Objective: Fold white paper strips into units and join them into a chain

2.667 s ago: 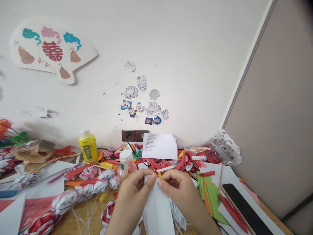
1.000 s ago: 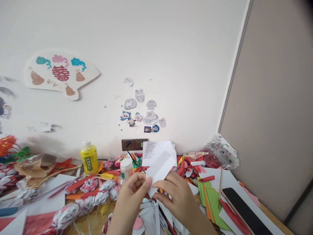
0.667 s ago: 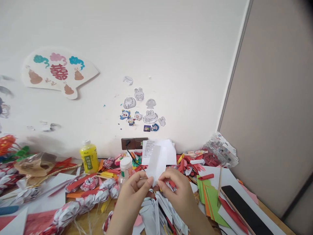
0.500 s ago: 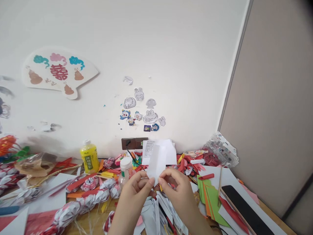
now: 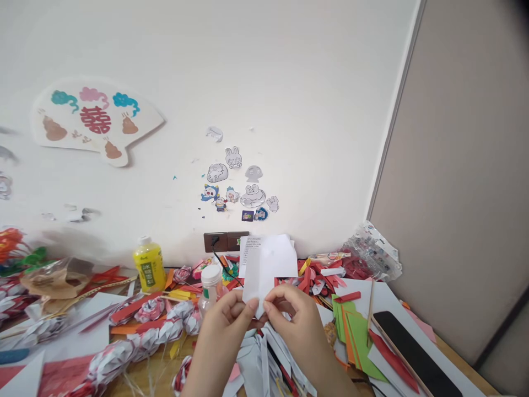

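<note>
A creased white sheet of paper (image 5: pixel 252 275) stands upright between my two hands, its lower end pinched by both. My left hand (image 5: pixel 231 322) grips the lower left edge between thumb and fingers. On the other side, my right hand (image 5: pixel 289 317) has thumb and index finger closed on the lower right edge. The fingertips of both hands almost meet at the sheet's bottom. Under them lies a heap of folded white paper strips (image 5: pixel 264 361). Behind the sheet, a page with handwriting (image 5: pixel 249 248) leans by the wall.
A yellow bottle (image 5: pixel 149 264) and a clear white-capped bottle (image 5: pixel 211 284) stand to the left. A chain of folded paper (image 5: pixel 136 348) crosses the left front. On the right lie green paper strips (image 5: pixel 357 342) and a black phone (image 5: pixel 415 353). A wall socket (image 5: pixel 215 242) holds a plugged cable.
The white paper has shifted slightly left and its upper part has opened wider to the left. Both hands keep their pinch on it. The camera view has moved a little.
</note>
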{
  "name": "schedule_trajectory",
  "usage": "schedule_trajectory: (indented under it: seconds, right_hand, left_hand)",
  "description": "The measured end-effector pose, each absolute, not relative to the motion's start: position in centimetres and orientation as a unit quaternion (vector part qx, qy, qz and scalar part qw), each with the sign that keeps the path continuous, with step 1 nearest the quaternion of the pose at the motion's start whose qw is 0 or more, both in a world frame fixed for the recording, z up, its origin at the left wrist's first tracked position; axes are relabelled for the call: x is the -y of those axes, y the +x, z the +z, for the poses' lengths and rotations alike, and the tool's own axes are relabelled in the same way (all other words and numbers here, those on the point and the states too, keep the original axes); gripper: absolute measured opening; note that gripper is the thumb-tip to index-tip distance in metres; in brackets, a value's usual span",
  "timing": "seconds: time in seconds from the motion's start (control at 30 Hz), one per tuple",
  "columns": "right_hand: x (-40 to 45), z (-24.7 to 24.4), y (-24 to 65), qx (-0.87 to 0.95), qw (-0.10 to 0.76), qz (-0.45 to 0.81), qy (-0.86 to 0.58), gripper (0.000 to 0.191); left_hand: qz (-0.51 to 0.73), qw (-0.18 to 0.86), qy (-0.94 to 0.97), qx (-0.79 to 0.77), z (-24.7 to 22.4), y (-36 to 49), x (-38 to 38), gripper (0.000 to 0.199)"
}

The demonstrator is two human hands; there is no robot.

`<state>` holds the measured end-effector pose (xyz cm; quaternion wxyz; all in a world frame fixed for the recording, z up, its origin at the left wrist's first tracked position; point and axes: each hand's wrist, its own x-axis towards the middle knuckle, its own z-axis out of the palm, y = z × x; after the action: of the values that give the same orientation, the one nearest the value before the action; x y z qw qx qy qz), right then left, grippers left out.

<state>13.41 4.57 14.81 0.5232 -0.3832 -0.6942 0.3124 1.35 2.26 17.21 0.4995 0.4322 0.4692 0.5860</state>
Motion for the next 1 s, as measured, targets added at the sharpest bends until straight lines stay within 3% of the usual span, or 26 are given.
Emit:
schedule_trajectory:
  seconds: [0.5,0.77,1.0]
  right_hand:
    - [-5.3,14.0,13.1,0.662,0.55,0.299,-0.411,0.006]
    - [-5.0,13.8,12.7,0.628,0.579,0.299,-0.424,0.005]
    - [-4.9,14.2,12.6,0.621,0.581,0.347,-0.395,0.022]
  left_hand:
    - [0.587,0.49,0.447,-0.464,15.7,1.5,-3.5,0.029]
    - [0.611,0.447,0.462,-0.462,15.8,2.5,-3.0,0.021]
    - [0.642,0.412,0.448,-0.467,15.0,3.0,-3.1,0.017]
